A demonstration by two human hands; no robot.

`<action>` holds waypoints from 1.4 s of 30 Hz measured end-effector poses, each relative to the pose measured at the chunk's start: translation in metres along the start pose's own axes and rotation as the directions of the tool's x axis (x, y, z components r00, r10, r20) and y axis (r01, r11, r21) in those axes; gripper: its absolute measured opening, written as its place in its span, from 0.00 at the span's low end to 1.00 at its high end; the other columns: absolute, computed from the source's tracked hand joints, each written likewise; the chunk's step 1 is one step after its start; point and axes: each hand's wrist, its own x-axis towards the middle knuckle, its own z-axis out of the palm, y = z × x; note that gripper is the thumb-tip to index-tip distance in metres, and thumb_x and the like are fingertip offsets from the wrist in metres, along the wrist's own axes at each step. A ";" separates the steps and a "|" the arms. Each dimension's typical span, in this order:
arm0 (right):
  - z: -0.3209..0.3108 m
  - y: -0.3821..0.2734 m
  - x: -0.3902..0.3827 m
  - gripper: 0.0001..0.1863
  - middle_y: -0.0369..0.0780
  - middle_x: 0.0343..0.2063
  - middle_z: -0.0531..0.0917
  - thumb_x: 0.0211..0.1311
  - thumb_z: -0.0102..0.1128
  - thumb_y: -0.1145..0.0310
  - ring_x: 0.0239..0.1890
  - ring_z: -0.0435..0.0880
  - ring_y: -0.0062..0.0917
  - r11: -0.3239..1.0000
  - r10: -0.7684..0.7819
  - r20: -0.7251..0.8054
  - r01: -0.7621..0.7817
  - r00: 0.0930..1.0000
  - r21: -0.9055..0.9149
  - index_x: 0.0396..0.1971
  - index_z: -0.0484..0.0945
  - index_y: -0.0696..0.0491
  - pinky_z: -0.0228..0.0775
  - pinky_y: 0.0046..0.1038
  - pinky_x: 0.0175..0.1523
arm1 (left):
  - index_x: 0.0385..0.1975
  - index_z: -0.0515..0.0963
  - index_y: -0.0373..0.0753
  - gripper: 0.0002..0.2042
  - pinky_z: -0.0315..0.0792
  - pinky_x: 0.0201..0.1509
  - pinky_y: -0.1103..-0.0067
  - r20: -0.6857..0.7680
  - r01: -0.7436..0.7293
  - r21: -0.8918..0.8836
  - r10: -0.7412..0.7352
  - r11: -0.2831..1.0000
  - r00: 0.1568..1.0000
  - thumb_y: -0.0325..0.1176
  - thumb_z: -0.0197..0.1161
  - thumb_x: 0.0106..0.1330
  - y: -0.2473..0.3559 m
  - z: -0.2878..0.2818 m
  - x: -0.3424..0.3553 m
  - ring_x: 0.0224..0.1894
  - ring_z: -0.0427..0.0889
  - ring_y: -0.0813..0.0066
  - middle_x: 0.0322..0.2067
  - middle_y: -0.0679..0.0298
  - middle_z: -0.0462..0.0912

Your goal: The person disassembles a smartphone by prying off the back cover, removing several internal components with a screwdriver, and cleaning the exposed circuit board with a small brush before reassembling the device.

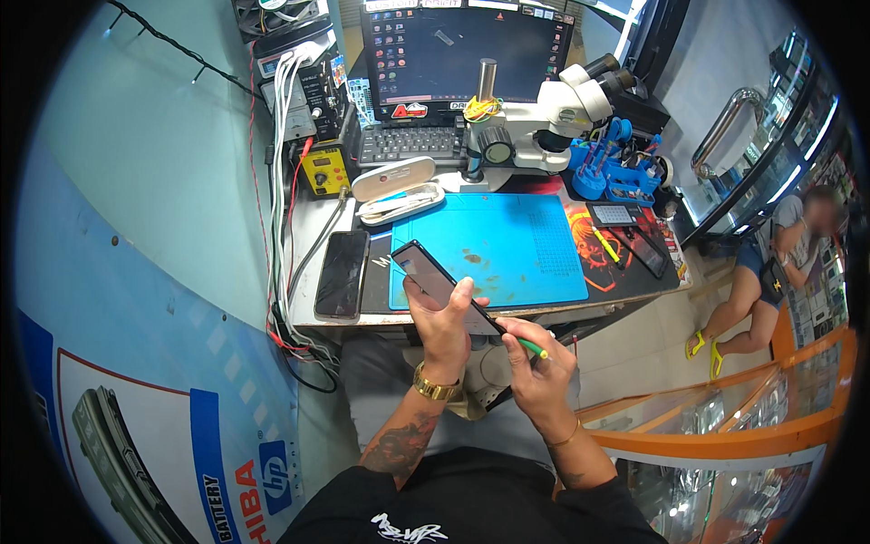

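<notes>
A dark smartphone (431, 276) lies tilted in my left hand (441, 328), its thumb across the face and its fingers behind. The phone is held above the front edge of a blue work mat (517, 245). My right hand (542, 370) pinches a green-handled screwdriver (533, 347) with a yellow end, close against the phone's lower end. Its tip is hidden by the phone and fingers. A second dark smartphone (343, 274) lies on the table to the left of the mat.
Behind the mat stand a microscope (566, 104), a keyboard (412, 143) and a monitor (467, 54). An open white case (399, 190) touches the mat's back left. A yellow screwdriver (605, 245) and phone parts (642, 249) lie right. Cables (283, 199) hang left. A person (770, 263) sits far right.
</notes>
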 end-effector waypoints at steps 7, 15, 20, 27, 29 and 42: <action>0.004 0.006 -0.002 0.06 0.44 0.40 0.89 0.72 0.62 0.78 0.43 0.89 0.24 0.880 0.263 -0.003 -0.239 0.965 0.410 0.44 0.80 0.63 0.82 0.25 0.50 | 0.55 0.65 0.42 0.21 0.86 0.36 0.72 -0.008 0.081 -0.037 -0.081 0.996 0.997 0.27 0.68 0.67 0.001 -0.005 0.000 0.42 0.79 0.78 0.45 0.65 0.74; 0.004 -0.007 0.002 0.05 0.41 0.36 0.90 0.72 0.62 0.76 0.38 0.88 0.17 0.879 0.339 0.009 -0.320 0.941 0.353 0.41 0.81 0.62 0.79 0.20 0.44 | 0.52 0.68 0.50 0.22 0.83 0.44 0.67 -0.022 0.331 -0.110 -0.335 0.937 0.942 0.44 0.71 0.65 0.003 -0.006 -0.004 0.38 0.73 0.82 0.39 0.73 0.69; 0.001 -0.012 0.004 0.05 0.41 0.34 0.90 0.72 0.63 0.77 0.37 0.88 0.17 0.876 0.368 0.030 -0.358 0.929 0.325 0.41 0.81 0.62 0.80 0.20 0.43 | 0.54 0.68 0.49 0.22 0.83 0.46 0.66 -0.007 0.359 -0.147 -0.364 0.922 0.931 0.43 0.71 0.66 0.003 -0.006 -0.006 0.37 0.73 0.82 0.38 0.73 0.68; 0.001 -0.020 0.008 0.05 0.40 0.35 0.89 0.72 0.63 0.76 0.36 0.88 0.18 0.807 0.412 0.023 -0.377 0.911 0.454 0.42 0.81 0.62 0.81 0.21 0.44 | 0.58 0.65 0.47 0.24 0.87 0.45 0.64 0.044 0.328 -0.125 -0.325 0.936 0.945 0.42 0.69 0.67 0.006 -0.009 -0.003 0.36 0.74 0.82 0.38 0.72 0.69; 0.001 -0.019 0.007 0.05 0.40 0.34 0.89 0.72 0.63 0.76 0.36 0.88 0.18 0.833 0.396 0.015 -0.366 0.918 0.415 0.42 0.81 0.62 0.81 0.22 0.44 | 0.58 0.66 0.48 0.24 0.87 0.45 0.65 0.038 0.334 -0.139 -0.332 0.932 0.943 0.42 0.69 0.68 0.007 -0.008 -0.003 0.36 0.75 0.82 0.38 0.72 0.69; -0.003 -0.017 0.011 0.05 0.40 0.33 0.89 0.73 0.62 0.76 0.36 0.89 0.18 0.854 0.420 0.050 -0.413 0.906 0.317 0.40 0.81 0.62 0.81 0.22 0.44 | 0.56 0.66 0.48 0.23 0.86 0.44 0.65 0.006 0.298 -0.086 -0.299 0.951 0.954 0.40 0.69 0.67 0.006 -0.005 -0.007 0.38 0.74 0.82 0.38 0.71 0.69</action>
